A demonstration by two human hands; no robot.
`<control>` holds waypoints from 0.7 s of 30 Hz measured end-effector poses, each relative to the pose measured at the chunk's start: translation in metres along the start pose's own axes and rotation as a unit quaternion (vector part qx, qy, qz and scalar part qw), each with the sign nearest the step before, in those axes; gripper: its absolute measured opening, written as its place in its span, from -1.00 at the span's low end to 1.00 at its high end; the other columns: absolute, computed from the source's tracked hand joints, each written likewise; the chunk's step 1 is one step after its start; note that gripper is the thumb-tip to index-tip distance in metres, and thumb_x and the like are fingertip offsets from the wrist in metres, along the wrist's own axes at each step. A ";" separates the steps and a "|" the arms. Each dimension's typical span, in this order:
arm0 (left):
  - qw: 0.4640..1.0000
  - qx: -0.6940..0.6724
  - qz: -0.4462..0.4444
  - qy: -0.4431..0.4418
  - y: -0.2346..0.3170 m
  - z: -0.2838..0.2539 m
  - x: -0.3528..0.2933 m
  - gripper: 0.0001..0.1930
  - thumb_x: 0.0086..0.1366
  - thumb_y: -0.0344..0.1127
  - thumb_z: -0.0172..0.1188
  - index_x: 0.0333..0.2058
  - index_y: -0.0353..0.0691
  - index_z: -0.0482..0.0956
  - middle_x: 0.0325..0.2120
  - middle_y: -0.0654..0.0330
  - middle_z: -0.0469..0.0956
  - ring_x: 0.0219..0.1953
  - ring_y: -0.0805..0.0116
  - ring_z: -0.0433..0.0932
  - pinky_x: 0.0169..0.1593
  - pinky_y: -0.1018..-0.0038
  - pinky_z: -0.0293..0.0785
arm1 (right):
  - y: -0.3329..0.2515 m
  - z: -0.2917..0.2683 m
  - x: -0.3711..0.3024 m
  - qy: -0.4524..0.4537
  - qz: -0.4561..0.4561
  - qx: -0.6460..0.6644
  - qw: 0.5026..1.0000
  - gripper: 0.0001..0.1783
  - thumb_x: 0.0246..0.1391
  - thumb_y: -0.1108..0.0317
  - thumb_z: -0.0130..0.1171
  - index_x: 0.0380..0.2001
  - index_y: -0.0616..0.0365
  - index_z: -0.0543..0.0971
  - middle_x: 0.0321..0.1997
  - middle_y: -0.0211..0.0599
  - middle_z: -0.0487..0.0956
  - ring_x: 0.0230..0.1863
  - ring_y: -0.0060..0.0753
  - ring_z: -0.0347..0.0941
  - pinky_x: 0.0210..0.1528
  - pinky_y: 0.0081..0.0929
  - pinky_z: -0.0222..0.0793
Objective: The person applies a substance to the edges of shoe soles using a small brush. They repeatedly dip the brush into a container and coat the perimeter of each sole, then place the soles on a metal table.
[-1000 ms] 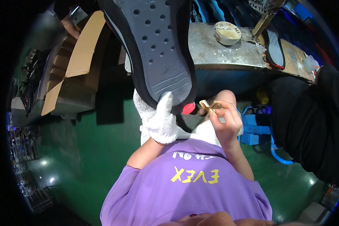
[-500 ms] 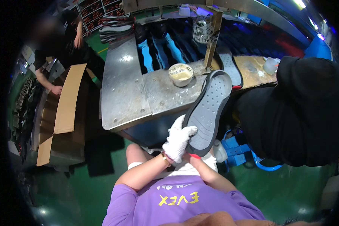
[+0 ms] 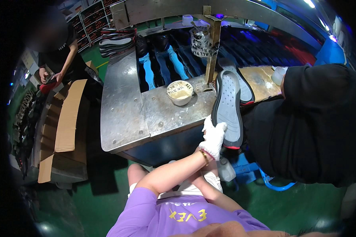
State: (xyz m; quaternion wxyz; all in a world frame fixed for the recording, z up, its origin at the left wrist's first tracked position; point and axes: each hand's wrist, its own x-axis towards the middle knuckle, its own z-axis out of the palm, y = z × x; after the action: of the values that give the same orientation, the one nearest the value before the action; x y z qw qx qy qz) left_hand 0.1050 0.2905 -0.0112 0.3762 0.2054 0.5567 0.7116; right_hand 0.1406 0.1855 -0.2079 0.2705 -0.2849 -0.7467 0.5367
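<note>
In a white glove, my left hand (image 3: 214, 139) grips a shoe sole (image 3: 228, 112) along its left edge, near the end closer to me. The sole is grey inside with a dark rim and a touch of red at its near end. It is held up at the bench's front edge, its far end overlapping a second grey sole (image 3: 246, 91) that lies on the bench. My right forearm (image 3: 209, 189) passes beneath the left one, and the right hand itself is hidden behind it.
On the metal bench (image 3: 124, 114) stands a tub of pale paste (image 3: 180, 94), left of a metal post (image 3: 213, 51). Blue and dark shoe forms (image 3: 178, 63) fill the conveyor beyond. A black-clad person (image 3: 312, 130) sits close on the right; an opened carton (image 3: 69, 118) and another person (image 3: 63, 55) are left.
My left hand has carried the sole right and away from me, and the sole now points more straight ahead. The person at left has raised both hands, now holding something red.
</note>
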 end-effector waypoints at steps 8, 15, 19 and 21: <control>0.993 -0.032 0.077 0.086 -0.033 0.057 0.076 -0.41 0.22 -0.51 0.10 0.25 -0.18 0.26 0.12 -0.06 0.47 0.11 0.02 0.49 0.24 0.27 0.37 | -0.007 0.004 0.001 -0.034 0.069 0.149 0.986 -0.64 0.08 0.35 0.32 -0.07 0.17 0.51 -0.12 -0.11 0.57 -0.05 -0.26 0.51 0.02 -0.34 0.43; 0.958 0.213 -0.186 -0.040 0.016 0.061 0.132 -0.30 0.29 0.02 0.16 0.31 -0.09 0.15 0.33 -0.09 0.27 0.29 -0.08 0.35 0.27 0.05 0.33 | -0.022 -0.008 -0.004 -0.021 0.099 0.099 0.990 -0.79 0.04 0.34 0.34 -0.30 0.19 0.57 -0.31 -0.11 0.59 -0.26 -0.28 0.54 -0.14 -0.36 0.46; 0.958 0.225 -0.113 -0.137 0.034 0.039 0.148 -0.06 0.17 0.13 0.32 0.31 -0.43 0.17 0.32 -0.23 0.25 0.26 -0.12 0.38 0.20 0.07 0.41 | -0.029 -0.015 0.002 -0.014 0.112 -0.058 0.992 -0.81 0.03 0.31 0.35 -0.41 0.23 0.65 -0.48 -0.12 0.65 -0.44 -0.25 0.58 -0.30 -0.34 0.48; 0.913 0.325 -0.097 -0.225 0.072 0.013 0.119 -0.13 0.11 0.10 0.36 0.23 -0.44 0.32 0.19 -0.22 0.42 0.11 -0.05 0.53 0.18 0.16 0.45 | -0.026 -0.012 0.003 0.006 0.090 -0.077 0.993 -0.78 0.03 0.27 0.36 -0.42 0.23 0.66 -0.50 -0.18 0.66 -0.45 -0.27 0.60 -0.32 -0.36 0.48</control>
State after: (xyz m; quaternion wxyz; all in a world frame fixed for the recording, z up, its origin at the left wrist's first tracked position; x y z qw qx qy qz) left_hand 0.0169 0.3830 0.0460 0.4706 0.4160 0.6755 0.3863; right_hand 0.1437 0.1886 -0.1794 0.2023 -0.3740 -0.7559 0.4978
